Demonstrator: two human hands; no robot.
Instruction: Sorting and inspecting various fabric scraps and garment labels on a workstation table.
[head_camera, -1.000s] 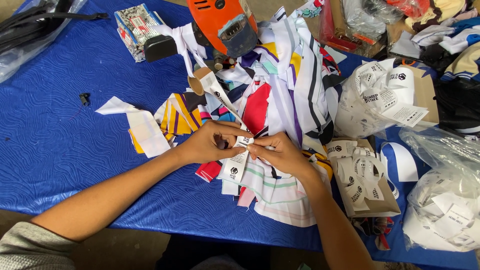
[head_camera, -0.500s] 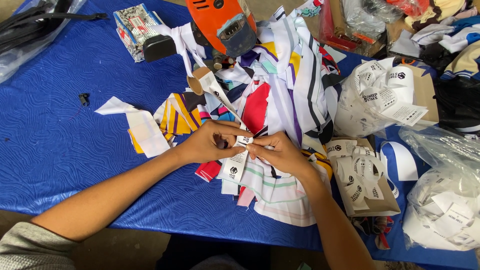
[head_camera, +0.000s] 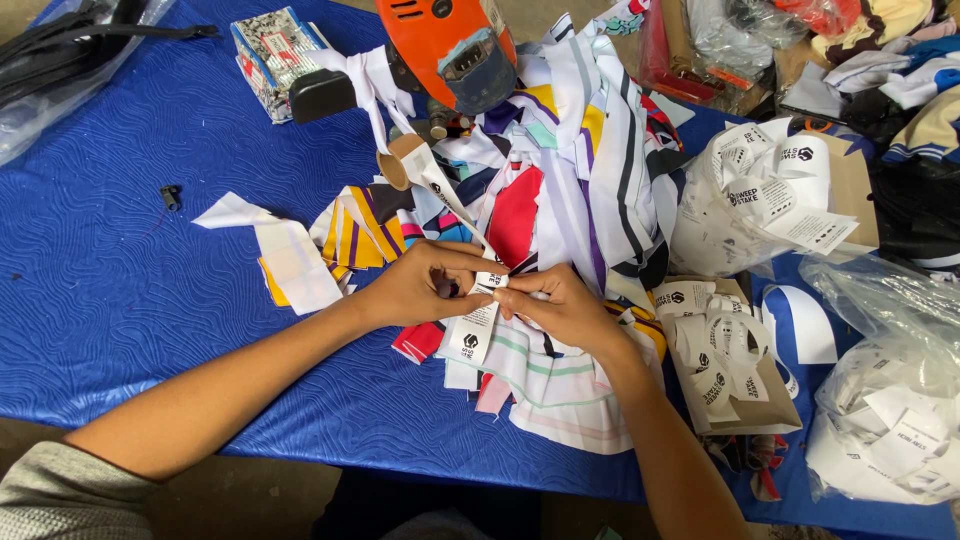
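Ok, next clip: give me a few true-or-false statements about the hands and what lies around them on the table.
1. Both hands, left hand and right hand, meet on a white label strip. True.
2. The tablecloth is red. False: it is blue.
3. An orange machine stands beyond the fabric pile. True.
4. The hands work over bare cloth. False: they work over striped fabric pieces.
5. Bags of white labels lie on the person's right. True.

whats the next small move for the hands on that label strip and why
Probably pull a little more white printed label strip off the cardboard roll. Both the left hand and right hand pinch it over the striped fabric pieces, and the strip runs taut back to the roll.
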